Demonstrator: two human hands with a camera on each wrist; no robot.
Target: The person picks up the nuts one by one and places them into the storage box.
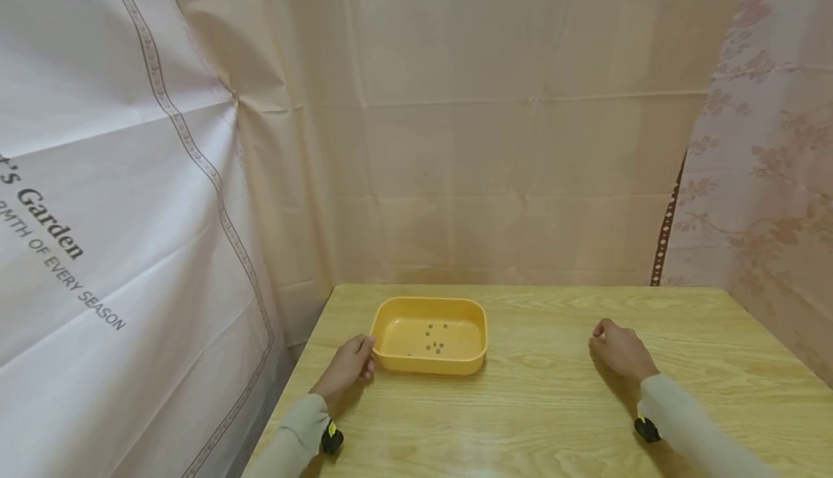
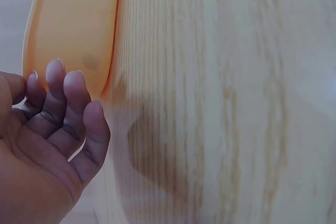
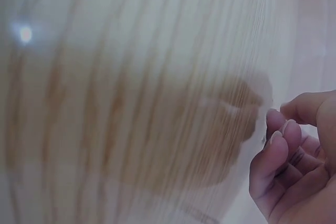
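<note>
Orange plastic tray [image 1: 430, 335] sits on the wooden table [image 1: 553, 391], near the far-left corner, long axis running parallel to the table's far edge. Several small dark bits, too small to identify, lie on the tray floor. Left hand [image 1: 346, 366] rests at the tray's left short end, fingers loosely curled; the head view puts the fingertips at the rim near the front-left corner, but the left wrist view shows the fingers [image 2: 68, 103] just beside the tray wall [image 2: 73, 30], and contact cannot be confirmed. No grip on the tray visible. Right hand [image 1: 620, 350] lies on the table well apart from the tray, to its right, towards the right edge; fingers curled in with the fingertips [image 3: 278, 135] close together, holding nothing visible. Left hand is clearly the nearer; the tray lies directly to its right and slightly farther back. Pale curtains enclose the table on three sides.
</note>
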